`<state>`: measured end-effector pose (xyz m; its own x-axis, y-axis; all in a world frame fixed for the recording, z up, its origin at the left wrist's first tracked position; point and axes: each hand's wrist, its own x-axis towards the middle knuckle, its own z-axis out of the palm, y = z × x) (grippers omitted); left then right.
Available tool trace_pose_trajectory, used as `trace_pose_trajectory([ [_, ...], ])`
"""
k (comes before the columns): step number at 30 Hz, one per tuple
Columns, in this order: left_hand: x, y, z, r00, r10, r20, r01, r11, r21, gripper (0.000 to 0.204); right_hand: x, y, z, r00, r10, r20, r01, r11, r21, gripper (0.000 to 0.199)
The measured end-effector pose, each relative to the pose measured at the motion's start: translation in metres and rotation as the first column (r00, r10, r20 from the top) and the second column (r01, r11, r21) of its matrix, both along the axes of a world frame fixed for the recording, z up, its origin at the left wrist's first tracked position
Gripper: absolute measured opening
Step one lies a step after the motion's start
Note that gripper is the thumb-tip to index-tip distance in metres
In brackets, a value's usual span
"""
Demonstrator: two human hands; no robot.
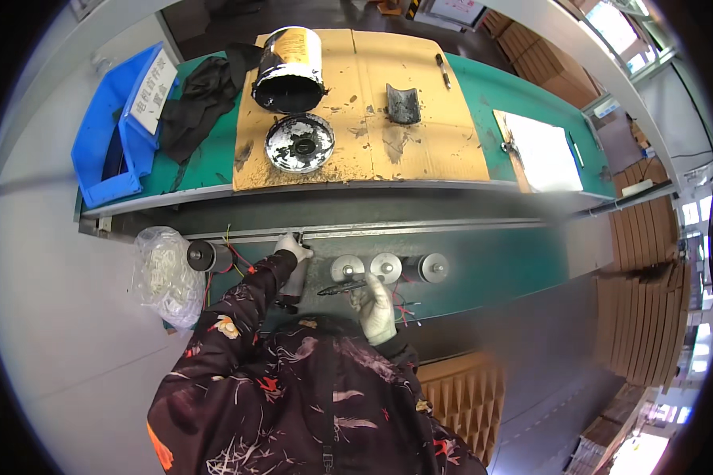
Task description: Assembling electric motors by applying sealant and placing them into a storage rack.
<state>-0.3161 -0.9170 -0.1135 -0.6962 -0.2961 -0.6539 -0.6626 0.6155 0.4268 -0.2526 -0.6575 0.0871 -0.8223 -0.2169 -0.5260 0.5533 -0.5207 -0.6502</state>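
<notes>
My left hand (293, 248), in a white glove, is closed on the far end of a dark cylindrical motor (292, 283) lying on the green lower bench. My right hand (378, 307), gloved too, grips a thin black-coated tool (341, 287); whether it is a brush or a scraper is unclear. The tool points left, toward the held motor but apart from it. Just beyond my right hand, several motors with silver end faces and shafts form a row, among them a left one (347, 267), a middle one (387, 267) and a right one (433, 267).
Another motor (202, 256) with coloured wires lies at left, beside a clear plastic bag (166, 277). On the raised shelf, cardboard (444, 154) bears a black-smeared can (313, 59), its lid (299, 143) and a curved piece (403, 104). A blue bin (95, 131) and clipboard (543, 154) flank it.
</notes>
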Motion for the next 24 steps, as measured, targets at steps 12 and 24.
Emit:
trace_pose_trajectory([
  [12,0.092,0.046,0.112,0.671,-0.034,-0.741,-0.209,0.95,-0.233,0.089,-0.09,-0.009,0.1,0.801,0.221,-0.556,0.035,0.91,0.413,0.019],
  [24,0.175,0.001,-0.026,0.965,-0.187,-0.184,0.144,0.964,-0.224,0.045,-0.225,-0.108,0.167,0.355,0.594,-0.722,0.314,0.652,0.69,0.028],
])
